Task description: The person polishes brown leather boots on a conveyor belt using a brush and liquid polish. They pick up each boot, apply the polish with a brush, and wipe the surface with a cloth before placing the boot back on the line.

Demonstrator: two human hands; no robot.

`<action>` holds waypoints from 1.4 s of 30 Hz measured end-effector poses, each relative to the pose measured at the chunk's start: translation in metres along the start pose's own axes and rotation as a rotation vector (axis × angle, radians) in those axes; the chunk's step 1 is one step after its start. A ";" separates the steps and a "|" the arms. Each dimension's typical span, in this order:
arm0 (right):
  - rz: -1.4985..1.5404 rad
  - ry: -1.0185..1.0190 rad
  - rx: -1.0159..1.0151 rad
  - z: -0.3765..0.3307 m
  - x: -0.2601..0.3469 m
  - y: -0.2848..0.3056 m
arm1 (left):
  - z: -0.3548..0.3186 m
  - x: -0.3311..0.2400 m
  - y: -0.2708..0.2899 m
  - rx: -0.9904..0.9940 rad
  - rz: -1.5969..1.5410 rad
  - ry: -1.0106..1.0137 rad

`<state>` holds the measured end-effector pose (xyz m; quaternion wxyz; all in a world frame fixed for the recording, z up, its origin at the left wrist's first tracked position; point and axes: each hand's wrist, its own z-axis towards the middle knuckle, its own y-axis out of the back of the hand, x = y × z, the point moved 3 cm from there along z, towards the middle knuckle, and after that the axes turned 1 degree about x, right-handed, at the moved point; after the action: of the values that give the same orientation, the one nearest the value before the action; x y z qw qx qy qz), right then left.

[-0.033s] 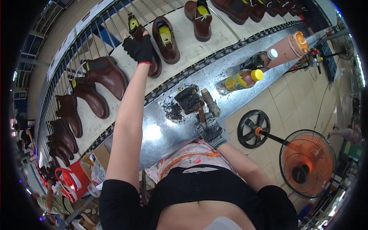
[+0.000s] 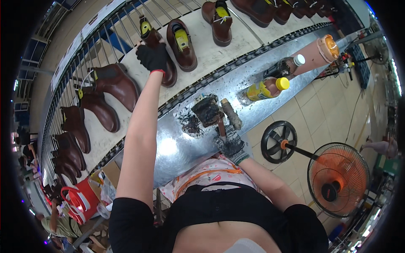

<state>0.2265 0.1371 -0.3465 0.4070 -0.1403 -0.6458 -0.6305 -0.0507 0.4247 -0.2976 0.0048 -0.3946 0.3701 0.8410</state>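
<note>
My left hand (image 2: 151, 58), in a black fingerless glove, is closed over the upper of a brown leather boot (image 2: 169, 76) standing on the pale conveyor. Beside it, a second brown boot (image 2: 184, 59) with a yellow-green lining is untouched. My right hand (image 2: 231, 141), wearing a stained grey knit glove, grips a narrow brown-handled tool (image 2: 221, 125) low over the metal ledge. The tool's far end meets a black-smeared pad (image 2: 206, 110), so its tip cannot be made out. A short, dirty grey roll-like piece (image 2: 231, 114) lies just right of the pad.
More brown boots (image 2: 116, 86) line the conveyor (image 2: 244, 38) on both sides. Along the metal ledge (image 2: 168, 147) stand a yellow-capped bottle (image 2: 268, 89), a white-capped dark bottle (image 2: 287, 66) and a pink container (image 2: 314, 55). An orange fan (image 2: 337, 179) is at right, a red bag (image 2: 82, 200) at lower left.
The boots on the conveyor have shifted very slightly left and nearer. My left hand has moved a little with its boot; my right hand is almost in the same place.
</note>
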 end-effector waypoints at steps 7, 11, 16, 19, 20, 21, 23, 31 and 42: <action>0.033 -0.040 0.038 -0.001 0.001 0.003 | -0.005 0.041 -0.027 0.478 0.211 0.169; -0.055 0.082 -0.021 0.002 -0.001 0.001 | 0.003 0.058 -0.004 0.661 0.104 0.004; -0.033 -0.006 0.018 0.006 0.000 0.003 | -0.028 0.064 0.079 0.774 -0.285 0.202; -0.042 -0.077 0.022 0.005 0.001 0.003 | -0.075 0.049 0.163 0.789 -0.642 0.352; -0.024 -0.075 0.003 0.006 0.004 0.004 | -0.086 0.080 0.178 0.786 -0.597 0.392; -0.019 -0.055 -0.019 0.005 0.002 0.003 | -0.100 0.083 0.199 0.757 -0.597 0.322; -0.063 -0.050 -0.014 0.002 -0.005 -0.003 | -0.135 0.080 0.245 0.725 -0.656 0.269; -0.005 -0.096 0.125 0.004 -0.005 0.004 | -0.242 0.149 0.303 0.363 -0.214 0.276; -0.122 -0.386 0.359 -0.010 0.016 0.055 | -0.189 0.124 0.291 0.359 -1.128 0.461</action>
<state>0.2584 0.1311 -0.2976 0.2560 -0.1446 -0.8202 -0.4908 -0.0991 0.0599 -0.2790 0.4334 -0.6930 0.2321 0.5273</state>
